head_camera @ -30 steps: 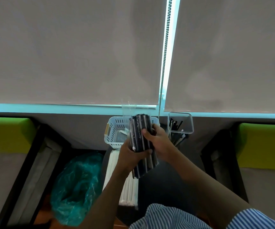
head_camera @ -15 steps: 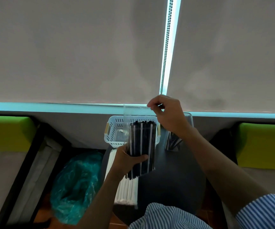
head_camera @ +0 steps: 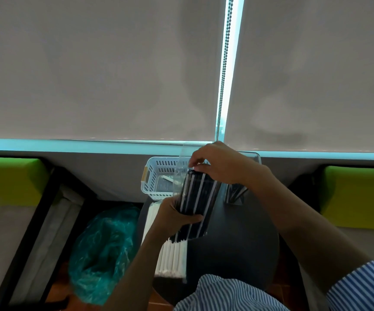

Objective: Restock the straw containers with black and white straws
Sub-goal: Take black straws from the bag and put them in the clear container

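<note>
A clear plastic packet of black straws (head_camera: 196, 198), with thin white stripes showing among them, is held tilted above the round dark bench (head_camera: 237, 243), its lower end hanging over the bench's left part. The left hand (head_camera: 177, 217) wraps round the packet's lower half, fingers curled across the front. The right hand (head_camera: 220, 163) pinches the packet's transparent top flap, which sticks up past the straw ends; its fingertips are partly hidden behind the plastic. Under the packet a flat pack of white straws (head_camera: 172, 254) lies along the bench's left edge, its upper part covered by the left wrist. Behind, a white slotted plastic basket (head_camera: 156, 180) stands at the bench's far side; what lies inside is hard to make out. Right of it a clear square container (head_camera: 237, 194) holding a few dark straws is mostly blocked by the right forearm. A crumpled teal plastic bag (head_camera: 103, 254) sits lower left, below bench level. Blue-striped sleeves (head_camera: 361, 286) are cut off at the bottom.
</note>
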Action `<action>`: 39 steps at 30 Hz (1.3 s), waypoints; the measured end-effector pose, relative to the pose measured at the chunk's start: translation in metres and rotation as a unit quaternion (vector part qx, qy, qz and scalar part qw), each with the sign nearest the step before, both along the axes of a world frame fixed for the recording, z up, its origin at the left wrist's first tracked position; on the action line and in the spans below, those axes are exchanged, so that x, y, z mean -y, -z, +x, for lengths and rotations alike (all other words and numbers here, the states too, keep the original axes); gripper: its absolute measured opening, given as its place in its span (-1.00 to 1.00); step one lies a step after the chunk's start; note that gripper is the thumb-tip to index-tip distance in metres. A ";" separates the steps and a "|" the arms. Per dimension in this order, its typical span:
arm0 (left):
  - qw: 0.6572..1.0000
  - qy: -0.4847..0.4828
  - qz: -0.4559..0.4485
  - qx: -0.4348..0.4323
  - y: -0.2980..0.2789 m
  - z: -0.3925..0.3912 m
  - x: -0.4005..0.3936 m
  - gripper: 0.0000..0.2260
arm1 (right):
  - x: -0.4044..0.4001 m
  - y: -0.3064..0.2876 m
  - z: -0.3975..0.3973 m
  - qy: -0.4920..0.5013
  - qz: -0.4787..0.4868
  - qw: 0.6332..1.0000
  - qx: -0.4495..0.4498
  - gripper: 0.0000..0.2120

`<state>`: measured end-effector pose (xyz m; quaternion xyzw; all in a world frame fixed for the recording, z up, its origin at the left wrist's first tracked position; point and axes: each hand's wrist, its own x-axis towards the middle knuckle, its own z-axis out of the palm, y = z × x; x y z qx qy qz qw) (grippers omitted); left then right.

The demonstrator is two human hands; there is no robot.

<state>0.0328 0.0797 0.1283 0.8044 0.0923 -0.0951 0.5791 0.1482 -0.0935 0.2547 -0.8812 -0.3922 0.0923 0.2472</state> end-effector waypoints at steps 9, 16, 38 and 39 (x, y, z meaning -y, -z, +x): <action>0.997 0.042 0.049 -0.029 0.006 -0.002 -0.003 -0.60 | 0.004 0.006 -0.002 -0.012 -0.035 0.994 -0.107 -0.76; 0.992 0.087 0.083 -0.032 0.003 0.001 -0.001 -0.59 | 0.004 0.012 -0.005 -0.039 -0.086 0.990 -0.100 -0.75; 0.994 0.098 0.033 -0.029 0.003 -0.001 0.003 -0.66 | 0.009 0.011 0.003 0.037 0.037 0.998 -0.032 -0.82; 0.994 0.096 0.028 -0.031 0.003 -0.001 0.003 -0.66 | 0.010 0.010 0.003 0.042 0.038 0.998 -0.031 -0.83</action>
